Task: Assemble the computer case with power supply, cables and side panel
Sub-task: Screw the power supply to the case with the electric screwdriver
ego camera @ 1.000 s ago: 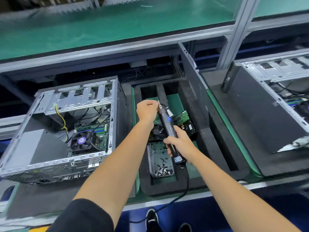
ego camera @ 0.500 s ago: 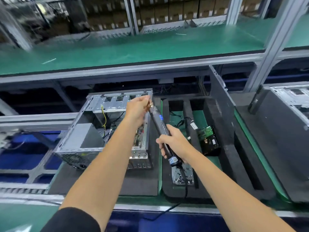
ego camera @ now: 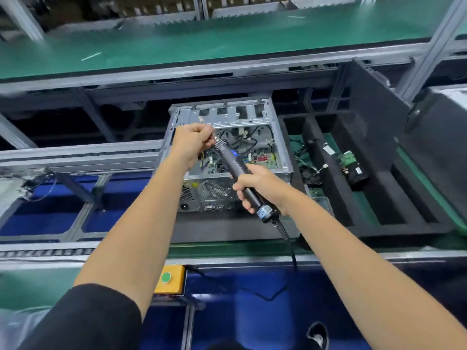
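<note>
your right hand (ego camera: 262,190) is wrapped around the lower barrel of the electric screwdriver (ego camera: 237,173), tip angled up and left. your left hand (ego camera: 193,141) is curled at the bit end, fingertips pinched there; likely a screw, too small to confirm. open computer case (ego camera: 227,157) sits just behind both hands on black foam, board and cables exposed. judgement: driver is stiff, cord drags a little, so hold it mid-barrel. the screw would be tiny and slippery. case sheet metal is light, edges thin: hold it by the frame, not the board.
</note>
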